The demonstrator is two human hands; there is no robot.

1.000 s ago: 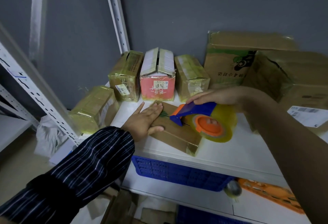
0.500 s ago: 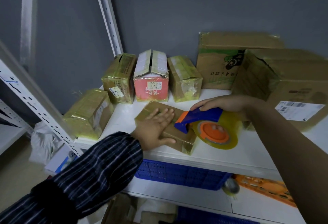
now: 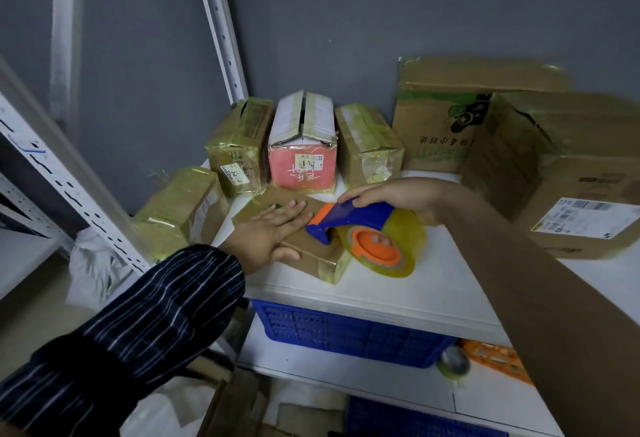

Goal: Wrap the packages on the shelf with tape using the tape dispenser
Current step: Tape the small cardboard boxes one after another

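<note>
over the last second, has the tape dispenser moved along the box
Yes. The tape dispenser has slid toward the box's near right end; the dispenser's blue nose, earlier mid-top, now sits closer to that corner, past the left hand that lies flat on the box.

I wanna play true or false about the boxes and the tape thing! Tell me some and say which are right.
1. The left hand lies flat on the brown box at the front of the shelf. True.
2. The right hand holds scissors. False: it holds the blue and orange tape dispenser.
3. The tape roll on the dispenser is yellowish. True.
4. The pink box stands alone at the far right. False: it stands at the back between two brown boxes.
5. A blue crate sits on the lower shelf. True.
6. The dispenser rests on the floor. False: its front end is at the brown box's top.
</note>
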